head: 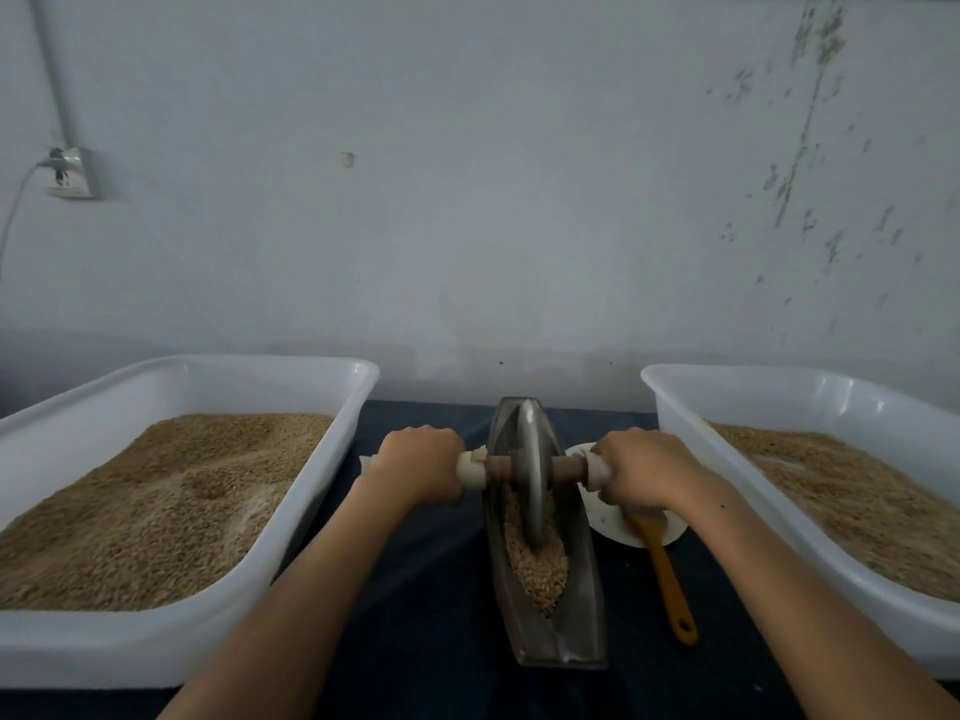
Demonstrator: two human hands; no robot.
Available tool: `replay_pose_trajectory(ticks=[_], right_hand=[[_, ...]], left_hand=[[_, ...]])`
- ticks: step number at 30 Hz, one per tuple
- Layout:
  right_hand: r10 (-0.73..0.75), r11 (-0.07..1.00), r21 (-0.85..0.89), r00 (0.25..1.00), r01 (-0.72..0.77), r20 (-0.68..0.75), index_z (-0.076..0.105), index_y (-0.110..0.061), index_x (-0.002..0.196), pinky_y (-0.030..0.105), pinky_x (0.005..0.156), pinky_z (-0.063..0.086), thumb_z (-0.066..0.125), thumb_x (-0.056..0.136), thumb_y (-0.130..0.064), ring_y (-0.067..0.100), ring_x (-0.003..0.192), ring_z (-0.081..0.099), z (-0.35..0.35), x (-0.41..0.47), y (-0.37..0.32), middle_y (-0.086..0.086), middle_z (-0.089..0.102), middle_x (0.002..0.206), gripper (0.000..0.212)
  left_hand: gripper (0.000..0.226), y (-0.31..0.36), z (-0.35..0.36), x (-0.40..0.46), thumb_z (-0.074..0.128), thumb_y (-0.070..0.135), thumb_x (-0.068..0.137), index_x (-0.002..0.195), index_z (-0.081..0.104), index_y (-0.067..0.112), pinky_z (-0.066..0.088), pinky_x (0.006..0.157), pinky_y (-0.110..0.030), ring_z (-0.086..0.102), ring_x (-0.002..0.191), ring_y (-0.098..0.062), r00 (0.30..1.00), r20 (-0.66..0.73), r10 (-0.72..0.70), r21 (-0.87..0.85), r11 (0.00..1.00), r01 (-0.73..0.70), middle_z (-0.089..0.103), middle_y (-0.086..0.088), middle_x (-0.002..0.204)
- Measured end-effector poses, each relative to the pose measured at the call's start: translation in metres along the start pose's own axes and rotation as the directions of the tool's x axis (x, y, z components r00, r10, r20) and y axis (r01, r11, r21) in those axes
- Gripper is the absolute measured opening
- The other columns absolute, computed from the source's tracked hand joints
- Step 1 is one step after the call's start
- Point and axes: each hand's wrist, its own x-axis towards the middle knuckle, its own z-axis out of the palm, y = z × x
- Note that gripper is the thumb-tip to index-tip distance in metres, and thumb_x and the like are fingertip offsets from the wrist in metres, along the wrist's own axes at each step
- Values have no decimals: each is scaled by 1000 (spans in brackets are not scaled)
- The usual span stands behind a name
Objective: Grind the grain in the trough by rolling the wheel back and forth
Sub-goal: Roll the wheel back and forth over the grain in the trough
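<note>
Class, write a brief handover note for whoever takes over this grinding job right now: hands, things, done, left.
Left hand and right hand each grip an end of the axle.
The wheel stands upright in the trough, about midway along it.
Grain lies heaped at the near end and looks mostly whole.
Left to do: keep rolling back and forth.

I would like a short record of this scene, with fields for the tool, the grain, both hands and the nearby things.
tool: grey metal wheel on a brown wooden axle, standing in a narrow boat-shaped metal trough
grain: tan grain in the near part of the trough
left hand: grips the left axle end
right hand: grips the right axle end
nearby: two white plastic tubs of grain; orange-handled brush on a white plate
</note>
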Motion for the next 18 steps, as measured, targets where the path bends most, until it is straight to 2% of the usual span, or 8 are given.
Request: replay_pose_trajectory(ticks=[3, 7, 11, 14, 16, 18], right_hand=[[5, 998, 53, 984, -14, 178, 57, -25, 92, 28, 74, 51, 70, 81, -28, 15, 85, 63, -9, -1, 2, -1, 65, 91, 17], [-2, 996, 83, 977, -16, 214, 56, -26, 90, 29, 76, 51, 71, 81, -27, 15, 86, 64, -8, 0, 2, 0, 66, 93, 17], [1, 997, 72, 994, -9, 110, 55, -29, 84, 26, 67, 47, 68, 83, -29, 13, 78, 62, 0, 3, 4, -3, 64, 85, 13], [-12, 999, 29, 992, 16, -122, 53, -30, 81, 26, 64, 42, 58, 88, -31, 12, 73, 57, 8, 5, 3, -8, 59, 80, 9], [-24, 1000, -6, 968, 23, -252, 45, -32, 74, 28, 64, 39, 55, 89, -30, 12, 71, 53, 13, 6, 1, -9, 57, 78, 18], [-32, 999, -23, 954, 26, -298, 42, -32, 72, 28, 63, 39, 54, 89, -29, 13, 69, 52, 15, 7, 0, -9, 55, 75, 21]], left_hand=[[33, 1, -7, -2, 71, 34, 77, 105, 62, 20, 44, 72, -30, 56, 80, -15, 992, 124, 7, -30, 1000, -3, 57, 4, 86], [36, 1, -7, -2, 71, 33, 78, 109, 61, 19, 44, 73, -30, 57, 83, -16, 991, 136, 12, -25, 1000, -9, 60, 2, 90], [24, 2, -4, 0, 68, 32, 79, 100, 62, 21, 44, 72, -30, 60, 86, -17, 1000, 25, 16, -2, 1000, -16, 65, 2, 94], [13, 2, 2, 1, 64, 31, 80, 87, 55, 24, 41, 68, -29, 58, 81, -16, 995, -104, 11, 19, 1000, -9, 64, 3, 91], [14, 0, 7, 1, 64, 31, 81, 87, 53, 24, 42, 70, -30, 57, 81, -15, 992, -122, 1, -18, 1000, -3, 63, 3, 91], [15, -2, 9, 1, 64, 31, 82, 91, 56, 24, 46, 75, -30, 58, 84, -15, 995, -104, -3, -58, 998, -3, 63, 3, 94]])
